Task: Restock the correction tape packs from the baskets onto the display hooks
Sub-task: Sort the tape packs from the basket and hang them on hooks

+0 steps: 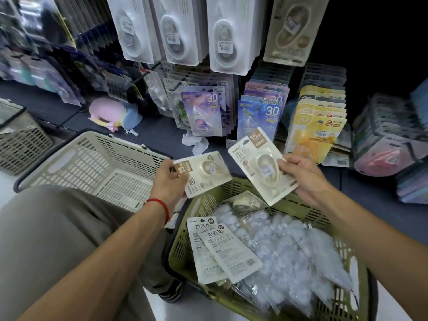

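At centre frame the left hand [170, 179] is clamped on the edge of one cream 15 m correction tape pack [203, 173], turned sideways. Just right of it, the right hand [301, 179] pinches a second cream pack [261, 165], held nearly upright. Both packs hover above the olive basket [308, 205] at lower right, where two packs [220, 249] lie face down on clear bags. A beige basket [92, 163] sits at left.
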`<action>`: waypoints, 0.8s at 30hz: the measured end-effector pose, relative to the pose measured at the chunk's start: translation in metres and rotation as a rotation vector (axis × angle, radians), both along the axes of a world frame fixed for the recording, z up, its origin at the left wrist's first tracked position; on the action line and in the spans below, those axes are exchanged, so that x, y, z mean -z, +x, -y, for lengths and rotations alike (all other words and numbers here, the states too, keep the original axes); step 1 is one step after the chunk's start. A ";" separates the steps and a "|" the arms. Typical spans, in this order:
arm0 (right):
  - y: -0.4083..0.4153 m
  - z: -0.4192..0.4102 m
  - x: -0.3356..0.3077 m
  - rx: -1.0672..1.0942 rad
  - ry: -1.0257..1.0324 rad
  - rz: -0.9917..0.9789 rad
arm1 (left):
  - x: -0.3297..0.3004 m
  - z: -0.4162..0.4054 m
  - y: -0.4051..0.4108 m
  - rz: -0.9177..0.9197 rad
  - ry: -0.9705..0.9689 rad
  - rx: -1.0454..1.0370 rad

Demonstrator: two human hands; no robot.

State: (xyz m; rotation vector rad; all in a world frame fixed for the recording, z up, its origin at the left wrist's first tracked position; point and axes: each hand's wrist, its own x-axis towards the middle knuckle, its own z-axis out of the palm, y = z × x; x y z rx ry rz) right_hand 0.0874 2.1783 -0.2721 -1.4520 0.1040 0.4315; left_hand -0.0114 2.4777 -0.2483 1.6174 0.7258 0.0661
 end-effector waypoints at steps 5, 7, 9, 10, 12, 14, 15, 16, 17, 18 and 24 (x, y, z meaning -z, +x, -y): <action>-0.014 -0.034 -0.003 -0.186 0.008 0.048 | -0.005 0.011 0.002 0.035 -0.104 0.126; -0.025 -0.054 0.001 -0.228 -0.018 0.039 | -0.005 0.017 0.004 0.024 -0.287 0.107; -0.032 -0.066 0.006 -0.148 -0.004 0.016 | -0.007 0.017 0.005 0.041 -0.445 0.100; -0.035 -0.071 0.008 -0.082 0.016 0.000 | -0.008 0.017 0.006 0.060 -0.491 0.126; -0.037 -0.078 0.012 0.012 0.045 -0.009 | -0.007 0.020 0.004 0.111 -0.511 0.204; -0.039 -0.084 0.018 -0.013 0.023 0.008 | 0.000 0.029 0.000 0.142 -0.500 0.255; -0.040 -0.085 0.022 -0.060 -0.052 0.040 | 0.004 0.034 -0.002 0.146 -0.479 0.249; -0.039 -0.084 0.026 -0.111 -0.178 0.101 | 0.009 0.038 -0.003 0.143 -0.445 0.226; -0.038 -0.081 0.031 -0.147 -0.330 0.185 | 0.012 0.041 -0.003 0.139 -0.404 0.189; -0.035 -0.075 0.035 -0.157 -0.492 0.281 | 0.013 0.042 -0.001 0.134 -0.351 0.146; -0.024 -0.057 0.068 -0.487 -1.142 0.822 | 0.019 0.028 0.011 0.132 -0.110 -0.048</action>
